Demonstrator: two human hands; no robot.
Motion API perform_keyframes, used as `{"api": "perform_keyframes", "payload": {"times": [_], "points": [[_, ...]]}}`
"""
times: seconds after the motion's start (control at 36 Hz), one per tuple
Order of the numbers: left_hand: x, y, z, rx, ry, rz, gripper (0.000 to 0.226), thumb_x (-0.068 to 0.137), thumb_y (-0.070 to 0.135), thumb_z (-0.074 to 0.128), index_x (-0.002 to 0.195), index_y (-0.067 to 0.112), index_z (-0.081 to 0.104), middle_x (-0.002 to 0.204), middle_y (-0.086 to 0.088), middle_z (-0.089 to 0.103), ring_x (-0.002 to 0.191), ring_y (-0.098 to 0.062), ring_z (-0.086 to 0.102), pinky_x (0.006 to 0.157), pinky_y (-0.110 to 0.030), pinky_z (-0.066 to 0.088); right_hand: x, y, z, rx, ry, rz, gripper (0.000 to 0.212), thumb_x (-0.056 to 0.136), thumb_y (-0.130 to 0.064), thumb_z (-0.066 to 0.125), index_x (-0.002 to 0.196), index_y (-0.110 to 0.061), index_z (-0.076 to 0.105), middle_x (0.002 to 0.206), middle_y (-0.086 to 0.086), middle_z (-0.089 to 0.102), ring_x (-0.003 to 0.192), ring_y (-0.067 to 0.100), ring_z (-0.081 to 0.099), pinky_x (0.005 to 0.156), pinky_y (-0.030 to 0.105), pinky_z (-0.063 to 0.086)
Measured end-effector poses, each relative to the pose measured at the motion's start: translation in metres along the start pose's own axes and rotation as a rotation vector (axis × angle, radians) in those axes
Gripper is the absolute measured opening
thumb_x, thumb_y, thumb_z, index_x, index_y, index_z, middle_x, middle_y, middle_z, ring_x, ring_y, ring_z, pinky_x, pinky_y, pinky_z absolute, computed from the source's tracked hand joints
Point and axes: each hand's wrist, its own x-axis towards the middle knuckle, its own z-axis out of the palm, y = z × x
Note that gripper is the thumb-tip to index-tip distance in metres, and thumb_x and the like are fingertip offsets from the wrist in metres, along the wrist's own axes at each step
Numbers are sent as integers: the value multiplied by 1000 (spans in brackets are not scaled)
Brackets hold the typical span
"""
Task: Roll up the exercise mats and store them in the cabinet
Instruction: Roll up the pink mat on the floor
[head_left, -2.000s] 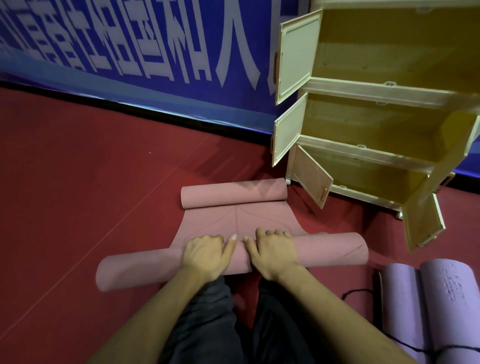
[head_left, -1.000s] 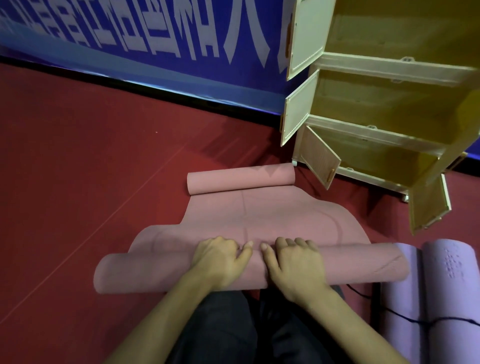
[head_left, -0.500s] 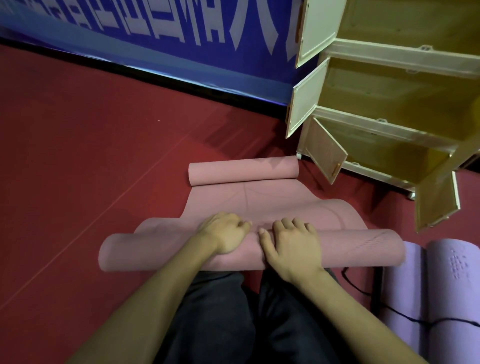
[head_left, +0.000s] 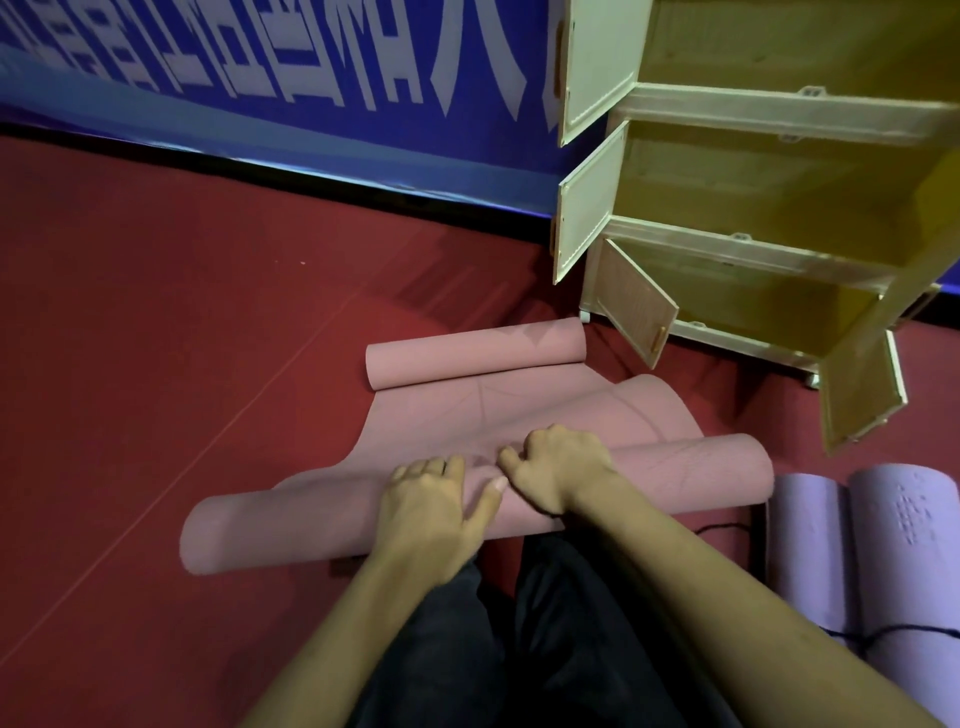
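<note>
Nearby, purple mats (head_left: 878, 561) (rolled) flank the pink mat (head_left: 691, 473) beneath the cabinet (head_left: 779, 249).

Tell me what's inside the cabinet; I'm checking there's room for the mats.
The three open compartments of the cabinet show only bare yellow interiors, no mats. Their right ends are cut off or hidden behind a door.

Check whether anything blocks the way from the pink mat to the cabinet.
Nothing visible does. The pink mat lies on bare red floor before the cabinet, whose doors hang open. The lowest left door swings out toward the mat's far rolled end.
</note>
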Motion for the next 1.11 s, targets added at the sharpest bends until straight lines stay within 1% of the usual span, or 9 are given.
{"api": "perform_keyframes", "payload": {"times": [0.19, 0.36, 0.44, 0.56, 0.64, 0.75, 0.92, 1.03, 1.11], "points": [[4, 3, 8, 43, 21, -15, 52, 96, 55, 43, 70, 15, 62, 62, -7, 64, 60, -30, 60, 66, -39, 43, -10, 4, 16, 5, 183, -75, 53, 102, -53, 32, 109, -12, 64, 116, 12, 68, 109, 31, 62, 88, 39, 47], [20, 4, -4, 51, -98, 1, 61, 97, 60, 32, 72, 15, 65, 60, -6, 66, 60, -30, 64, 73, -37, 45, -19, 9, 37, -69, 348, -78, 51, 98, -47, 25, 83, -16, 62, 82, 9, 68, 77, 35, 64, 73, 43, 47], [39, 5, -10, 57, -263, -58, 67, 101, 64, 23, 93, 16, 69, 91, -9, 74, 90, -32, 68, 87, -37, 45, -24, 7, 46, -138, 360, -91, 54, 102, -45, 22, 97, -16, 68, 97, 8, 69, 99, 34, 59, 92, 48, 43], [66, -3, -13, -62, -472, -90, 70, 100, 65, 21, 87, 16, 69, 101, -13, 72, 100, -34, 64, 87, -39, 46, -38, 1, 56, -136, 434, -106, 58, 99, -46, 35, 133, -6, 60, 133, 16, 59, 131, 41, 48, 114, 62, 29], [78, -9, -10, -126, -595, -100, 73, 98, 67, 22, 77, 14, 67, 93, -13, 70, 93, -33, 63, 82, -38, 47, -40, 0, 66, -119, 426, -127, 66, 99, -51, 36, 141, -4, 54, 140, 17, 56, 134, 41, 46, 117, 63, 25], [86, -7, -7, -165, -677, -144, 76, 99, 69, 20, 86, 13, 70, 93, -10, 67, 95, -30, 61, 83, -38, 45, -25, 4, 58, -91, 419, -112, 64, 99, -57, 30, 131, -10, 59, 126, 8, 61, 119, 34, 53, 112, 59, 31], [82, -14, 0, -170, -438, -232, 70, 101, 66, 18, 107, 18, 69, 117, -7, 68, 114, -29, 60, 92, -39, 44, -4, 0, 44, -107, 414, -131, 53, 97, -58, 31, 109, -17, 63, 107, 4, 64, 100, 32, 56, 102, 52, 38], [65, -18, 6, -114, -202, -263, 46, 103, 56, 28, 103, 21, 58, 111, 0, 64, 111, -23, 55, 98, -38, 39, 8, -4, 40, -119, 365, -109, 60, 96, -61, 26, 108, -17, 66, 106, 6, 68, 101, 33, 58, 103, 52, 39], [49, -28, 14, -78, -120, -199, 59, 98, 61, 21, 104, 23, 65, 105, 5, 69, 105, -22, 60, 95, -37, 37, 17, -8, 30, -133, 276, -93, 74, 92, -64, 10, 117, -18, 62, 119, 6, 66, 111, 33, 56, 107, 49, 33]]}}
